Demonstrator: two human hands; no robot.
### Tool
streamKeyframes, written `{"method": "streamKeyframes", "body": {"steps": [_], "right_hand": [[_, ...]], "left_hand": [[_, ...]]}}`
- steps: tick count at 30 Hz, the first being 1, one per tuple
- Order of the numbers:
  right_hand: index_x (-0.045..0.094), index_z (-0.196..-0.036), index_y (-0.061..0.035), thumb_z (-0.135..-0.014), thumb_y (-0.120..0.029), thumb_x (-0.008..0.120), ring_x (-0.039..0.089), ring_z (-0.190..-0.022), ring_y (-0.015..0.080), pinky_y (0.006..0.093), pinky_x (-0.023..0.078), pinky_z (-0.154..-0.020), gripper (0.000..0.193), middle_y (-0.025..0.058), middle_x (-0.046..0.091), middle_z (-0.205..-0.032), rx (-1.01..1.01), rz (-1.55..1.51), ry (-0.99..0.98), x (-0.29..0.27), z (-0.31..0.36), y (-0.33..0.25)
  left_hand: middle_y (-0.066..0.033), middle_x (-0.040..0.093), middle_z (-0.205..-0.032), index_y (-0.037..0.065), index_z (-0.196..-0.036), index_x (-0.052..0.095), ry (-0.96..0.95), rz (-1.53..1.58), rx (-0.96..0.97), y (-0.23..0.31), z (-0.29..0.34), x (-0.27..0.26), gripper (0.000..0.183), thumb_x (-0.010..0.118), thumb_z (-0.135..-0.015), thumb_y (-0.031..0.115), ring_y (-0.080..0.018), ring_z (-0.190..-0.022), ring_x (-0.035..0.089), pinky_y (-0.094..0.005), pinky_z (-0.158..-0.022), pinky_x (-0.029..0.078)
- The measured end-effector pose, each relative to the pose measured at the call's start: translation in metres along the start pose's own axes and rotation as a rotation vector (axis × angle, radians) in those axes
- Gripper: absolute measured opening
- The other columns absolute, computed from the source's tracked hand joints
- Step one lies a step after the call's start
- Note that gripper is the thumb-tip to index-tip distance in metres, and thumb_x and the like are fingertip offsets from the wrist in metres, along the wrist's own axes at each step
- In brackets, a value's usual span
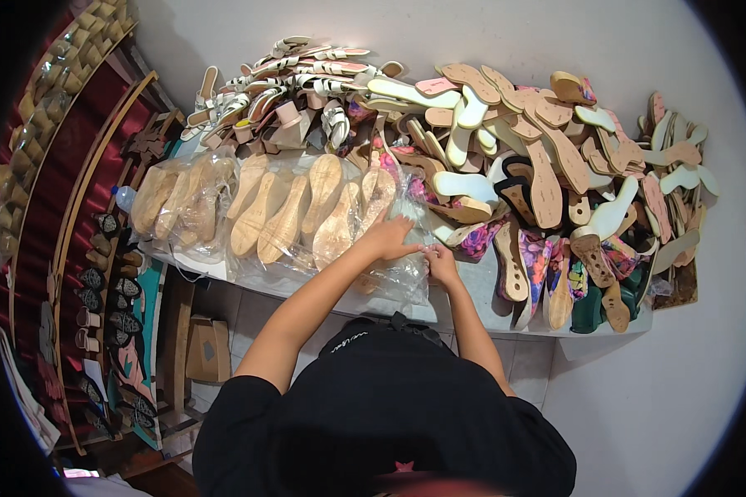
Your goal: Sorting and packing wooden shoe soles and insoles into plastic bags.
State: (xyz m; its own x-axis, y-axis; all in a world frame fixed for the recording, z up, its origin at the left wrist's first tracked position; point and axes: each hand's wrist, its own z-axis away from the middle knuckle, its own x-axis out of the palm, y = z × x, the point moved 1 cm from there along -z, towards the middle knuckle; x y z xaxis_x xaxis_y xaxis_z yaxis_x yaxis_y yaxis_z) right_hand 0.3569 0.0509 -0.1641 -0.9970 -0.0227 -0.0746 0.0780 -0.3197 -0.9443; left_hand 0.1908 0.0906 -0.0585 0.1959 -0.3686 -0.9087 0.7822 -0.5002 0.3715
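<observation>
At the far left, black shoes [126, 321] sit on a rack beside the desk [477, 290]. At the left edge of the desk lies a see-through bag [182, 199] with light brown wooden soles in it.

Right next to it, along the front edge of the desk, is the big clear bag [410, 290] that both hands touch. It is thin, shiny and full of wrinkles, and bright spots of light show on it. Wooden soles [283, 225] lie in a row under the plastic. They are pale tan, smooth, round at one end and thin in the middle. The right end of the bag is flat and loose.

Behind the bags, by the back edge, is a heap of white sandals [331, 66].

The left hand [385, 238] lies on the right part of the clear bag, with its fingers spread wide. The right hand [441, 263] is just beside it, its fingers close together, pinching the bag's right end.

Further right, a big messy pile of tan and white soles [547, 199] goes to the right edge. Flowery wedge shoes [535, 257] are mixed in. Green shoes [587, 311] sit near the front right corner.
</observation>
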Motion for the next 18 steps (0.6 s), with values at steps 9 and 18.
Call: {"method": "streamKeyframes", "body": {"steps": [9, 18], "right_hand": [[0.054, -0.085, -0.0037, -0.083, -0.016, 0.054, 0.042, -0.048, 0.0065, 0.0201, 0.035, -0.042, 0.012, -0.0008, 0.047, -0.059, -0.016, -0.096, 0.033, 0.008, 0.006, -0.010], [0.051, -0.090, -0.0029, -0.084, -0.015, 0.054, 0.042, -0.044, 0.0074, 0.0218, 0.032, -0.038, 0.014, -0.0003, 0.047, -0.057, 0.041, -0.234, 0.027, 0.011, 0.006, -0.015]], "left_hand": [[-0.0135, 0.042, -0.128, 0.008, -0.116, 0.052, -0.147, -1.110, 0.021, 0.015, 0.015, 0.032, 0.039, 0.036, -0.087, 0.028, -0.0290, -0.125, 0.028, -0.0512, -0.103, 0.002], [-0.0137, 0.062, -0.081, 0.004, -0.092, 0.060, -0.122, -0.147, 0.053, 0.011, 0.012, 0.012, 0.045, 0.050, -0.076, 0.044, -0.0267, -0.089, 0.057, -0.0458, -0.099, 0.023]]}}
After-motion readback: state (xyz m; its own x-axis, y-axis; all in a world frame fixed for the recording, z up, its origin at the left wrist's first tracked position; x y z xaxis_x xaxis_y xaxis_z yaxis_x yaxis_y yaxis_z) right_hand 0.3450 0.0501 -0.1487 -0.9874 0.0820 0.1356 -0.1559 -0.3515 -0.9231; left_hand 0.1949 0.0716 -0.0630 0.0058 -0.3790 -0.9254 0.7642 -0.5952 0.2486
